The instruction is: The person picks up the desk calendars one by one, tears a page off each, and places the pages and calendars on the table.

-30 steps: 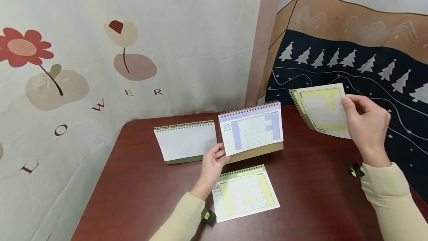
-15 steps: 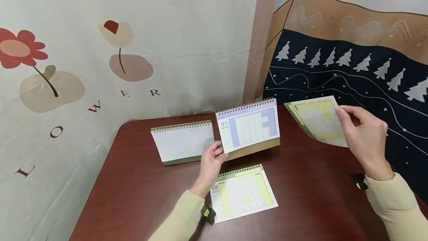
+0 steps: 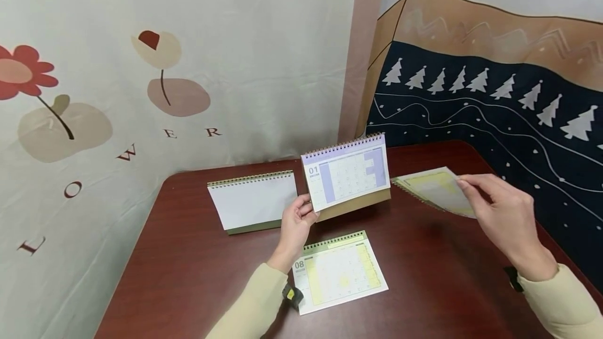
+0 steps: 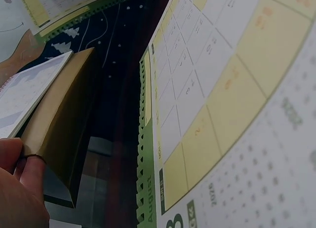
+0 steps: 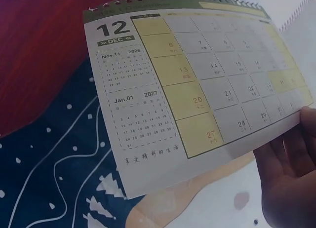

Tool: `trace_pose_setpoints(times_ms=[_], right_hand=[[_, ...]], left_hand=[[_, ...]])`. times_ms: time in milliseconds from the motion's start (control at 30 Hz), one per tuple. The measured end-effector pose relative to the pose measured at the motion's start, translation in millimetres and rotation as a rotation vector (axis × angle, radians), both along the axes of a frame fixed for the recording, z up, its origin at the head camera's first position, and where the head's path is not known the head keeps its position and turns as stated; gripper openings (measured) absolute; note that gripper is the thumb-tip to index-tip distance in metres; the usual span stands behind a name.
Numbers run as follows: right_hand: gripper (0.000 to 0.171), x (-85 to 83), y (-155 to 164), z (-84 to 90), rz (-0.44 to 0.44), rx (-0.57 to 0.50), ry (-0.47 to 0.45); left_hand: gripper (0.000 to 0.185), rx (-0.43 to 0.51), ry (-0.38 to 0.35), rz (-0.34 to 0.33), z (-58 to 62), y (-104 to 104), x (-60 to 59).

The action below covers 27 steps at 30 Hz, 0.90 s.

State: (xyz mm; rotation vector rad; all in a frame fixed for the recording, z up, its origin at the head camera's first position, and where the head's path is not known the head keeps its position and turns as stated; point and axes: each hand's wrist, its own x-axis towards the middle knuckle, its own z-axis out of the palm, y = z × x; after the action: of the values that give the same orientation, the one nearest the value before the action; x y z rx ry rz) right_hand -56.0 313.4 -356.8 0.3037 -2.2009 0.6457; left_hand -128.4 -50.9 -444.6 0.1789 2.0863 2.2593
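Staged indoor corner, likely a home or studio: dark wood counter (image 3: pixel 198 271), flower-print cloth backdrop (image 3: pixel 141 67), tree-pattern cloth (image 3: pixel 494 98), desk calendars (image 3: pixel 346 174).

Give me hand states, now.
Left hand: pinches the lower corner of the standing January desk calendar.
Right hand: holds the loose December calendar page by its edge.
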Motion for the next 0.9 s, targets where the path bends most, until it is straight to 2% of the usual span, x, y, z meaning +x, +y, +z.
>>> trace_pose_setpoints(times_ms=[133,233,267,367,400,533,667,767,900], right_hand=[[0.033,4.1,-4,-8.0,0.057,0.065,-0.012],[0.013,5.8,-8,-14.0,0.093,0.109,-0.004],[0.018,6.1,-9,-16.1,0.105,0.124,0.007],[0.047,6.5,-15,-22.3,0.152,0.189,0.049],[0.05,6.3,-17,-24.7,0.169,0.214,0.078],[0.052,9.6,-24,-32.4,0.225,0.332,0.129],[0.055,15.6,-26,-37.2,0.23,0.441,0.087],[0.053,18.4,-26,-40.3,0.242,0.493,0.064],[0.049,20.5,-28,-46.8,0.295,0.523,0.093]], left_hand=[[0.039,0.001,-0.002,-0.001,-0.9,1,-1.9],[0.039,0.0,-0.005,0.003,-0.5,1,-2.2],[0.039,-0.002,-0.005,0.005,-0.2,1,-2.1],[0.039,-0.005,-0.007,0.013,0.7,1,-2.0],[0.039,-0.008,-0.002,0.016,0.9,1,-1.9],[0.04,-0.011,-0.002,0.021,1.7,2,-2.2],[0.039,-0.014,-0.005,0.021,1.8,2,-3.4],[0.037,-0.014,-0.003,0.023,1.6,2,-4.7],[0.037,-0.01,0.003,0.017,2.3,3,-6.3]])
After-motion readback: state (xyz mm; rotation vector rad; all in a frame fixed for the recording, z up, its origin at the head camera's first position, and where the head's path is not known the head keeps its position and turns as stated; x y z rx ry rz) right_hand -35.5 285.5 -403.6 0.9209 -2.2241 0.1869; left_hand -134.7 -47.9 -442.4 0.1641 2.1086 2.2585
